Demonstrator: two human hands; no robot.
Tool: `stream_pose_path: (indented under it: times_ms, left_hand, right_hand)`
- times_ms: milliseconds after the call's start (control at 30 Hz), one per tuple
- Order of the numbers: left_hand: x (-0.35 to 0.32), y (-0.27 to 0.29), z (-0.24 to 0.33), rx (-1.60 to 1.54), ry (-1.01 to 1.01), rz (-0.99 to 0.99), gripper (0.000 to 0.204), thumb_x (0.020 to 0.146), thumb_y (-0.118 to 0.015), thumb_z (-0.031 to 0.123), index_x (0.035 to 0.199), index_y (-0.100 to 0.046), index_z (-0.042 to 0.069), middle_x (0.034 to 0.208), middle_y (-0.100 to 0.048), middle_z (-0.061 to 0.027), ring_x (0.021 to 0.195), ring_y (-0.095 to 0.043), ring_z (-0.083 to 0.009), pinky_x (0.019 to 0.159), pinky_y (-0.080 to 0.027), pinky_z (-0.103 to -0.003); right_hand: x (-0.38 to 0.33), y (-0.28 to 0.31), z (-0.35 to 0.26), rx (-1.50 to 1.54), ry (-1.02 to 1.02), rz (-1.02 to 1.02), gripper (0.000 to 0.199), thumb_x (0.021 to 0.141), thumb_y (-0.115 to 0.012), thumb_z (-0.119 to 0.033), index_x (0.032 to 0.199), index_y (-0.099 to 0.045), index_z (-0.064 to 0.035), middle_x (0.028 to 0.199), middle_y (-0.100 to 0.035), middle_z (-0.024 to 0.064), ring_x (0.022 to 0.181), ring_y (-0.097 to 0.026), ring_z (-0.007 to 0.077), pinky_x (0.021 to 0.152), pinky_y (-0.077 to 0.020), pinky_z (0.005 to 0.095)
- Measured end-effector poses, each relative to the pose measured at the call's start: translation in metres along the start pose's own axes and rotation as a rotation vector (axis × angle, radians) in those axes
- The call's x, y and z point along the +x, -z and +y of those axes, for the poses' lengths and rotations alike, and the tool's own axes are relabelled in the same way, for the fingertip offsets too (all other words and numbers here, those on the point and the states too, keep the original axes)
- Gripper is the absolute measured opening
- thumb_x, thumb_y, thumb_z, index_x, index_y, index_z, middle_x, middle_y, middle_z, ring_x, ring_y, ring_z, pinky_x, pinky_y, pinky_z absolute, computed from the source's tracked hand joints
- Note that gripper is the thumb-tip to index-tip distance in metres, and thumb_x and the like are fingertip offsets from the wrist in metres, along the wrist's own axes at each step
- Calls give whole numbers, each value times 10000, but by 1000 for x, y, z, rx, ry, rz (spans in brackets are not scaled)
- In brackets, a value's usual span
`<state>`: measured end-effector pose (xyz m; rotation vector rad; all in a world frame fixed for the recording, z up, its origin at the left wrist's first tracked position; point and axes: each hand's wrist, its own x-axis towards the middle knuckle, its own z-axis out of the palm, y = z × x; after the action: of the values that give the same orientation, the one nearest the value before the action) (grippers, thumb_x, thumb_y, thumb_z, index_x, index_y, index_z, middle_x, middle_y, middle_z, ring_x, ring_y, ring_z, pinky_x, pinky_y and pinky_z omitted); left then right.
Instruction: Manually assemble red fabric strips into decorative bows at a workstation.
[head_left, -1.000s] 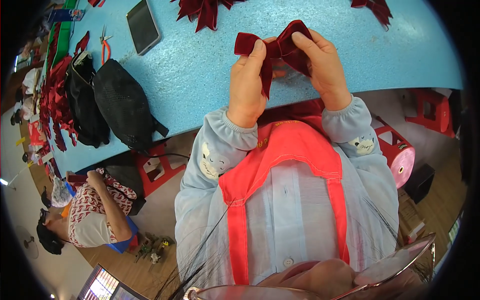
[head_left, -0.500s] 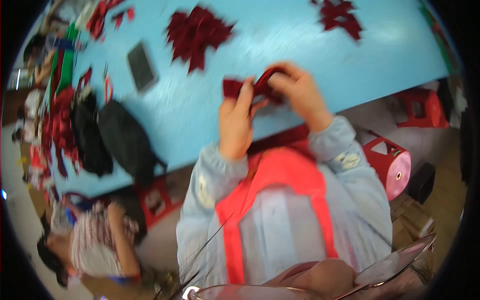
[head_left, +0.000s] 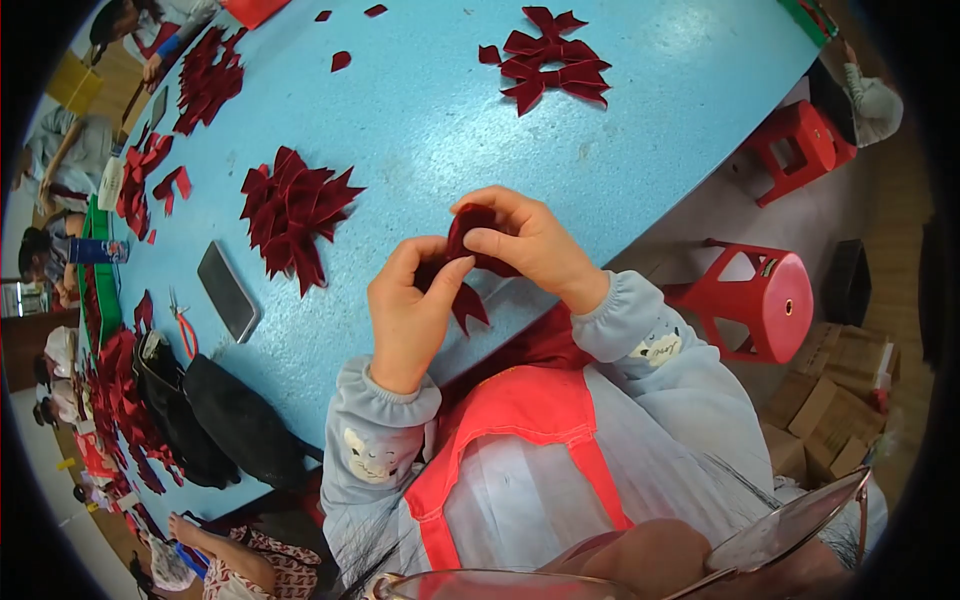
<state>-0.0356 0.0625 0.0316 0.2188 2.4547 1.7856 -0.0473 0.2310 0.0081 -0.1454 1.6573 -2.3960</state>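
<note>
Both of my hands hold one dark red fabric bow (head_left: 470,285) over the near edge of the blue table (head_left: 420,120). My left hand (head_left: 410,315) pinches its lower left part, with a tail hanging below the fingers. My right hand (head_left: 525,245) grips the upper loop from the right. Much of the bow is hidden by my fingers. A pile of dark red bows (head_left: 292,212) lies on the table just beyond my left hand. A smaller cluster of bows (head_left: 548,68) lies farther away, toward the right.
A dark phone (head_left: 228,290) and red-handled pliers (head_left: 183,322) lie left of the pile, with black bags (head_left: 215,420) nearer. More red fabric pieces (head_left: 205,80) cover the far left. Red stools (head_left: 765,300) stand at my right, cardboard boxes (head_left: 835,385) beyond. Other people sit along the left side.
The view has tilted up the table, bringing more bows and people into sight. My hands have drawn the bow closer together and folded it tighter between the fingers.
</note>
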Motion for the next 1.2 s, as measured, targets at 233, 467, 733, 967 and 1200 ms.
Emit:
stream_pose_path:
  times_ms: [233, 467, 733, 967, 1200]
  left_hand:
    - [45, -52, 2, -152, 64, -87, 206, 783, -727, 61, 943, -611, 1, 842, -661, -70, 738, -623, -116, 666, -508, -248]
    - [80, -79, 11, -29, -18, -164, 225, 815, -695, 31, 1018, -603, -4, 886, -652, -35, 789, -602, -84, 705, -492, -220]
    - [108, -79, 2, -362, 368, -340, 177, 858, -658, 94, 992, -612, -12, 859, -646, -35, 774, -615, -118, 705, -488, -228]
    - [123, -61, -16, -581, 185, 37, 222, 861, -614, 47, 1078, -579, 22, 1008, -604, -89, 913, -599, -188, 748, -482, -273]
    - [56, -63, -18, 538, -715, -247, 362, 787, -681, 140, 1117, -581, 31, 1198, -547, -154, 1104, -533, -341, 928, -432, -445]
  right_hand:
    - [-3, 40, -4, 132, 1, 304, 309, 841, -609, -21, 1146, -560, -33, 991, -624, 39, 864, -586, 101, 747, -482, 238]
    - [1, 82, -3, 147, -103, 478, 241, 873, -595, -56, 1113, -579, -37, 1000, -633, 49, 873, -602, 124, 765, -497, 270]
    - [7, 94, -2, 392, -43, 470, 205, 940, -550, -143, 1123, -585, -59, 1010, -639, 27, 891, -607, 130, 800, -507, 311]
    - [5, 92, -18, 405, -66, 557, 296, 918, -572, -100, 1204, -543, -34, 1125, -605, 66, 1017, -575, 148, 884, -485, 326]
    - [-35, 120, -5, -1119, 395, 599, 360, 855, -605, -67, 1212, -560, -49, 1230, -559, 91, 1146, -524, 249, 947, -437, 369]
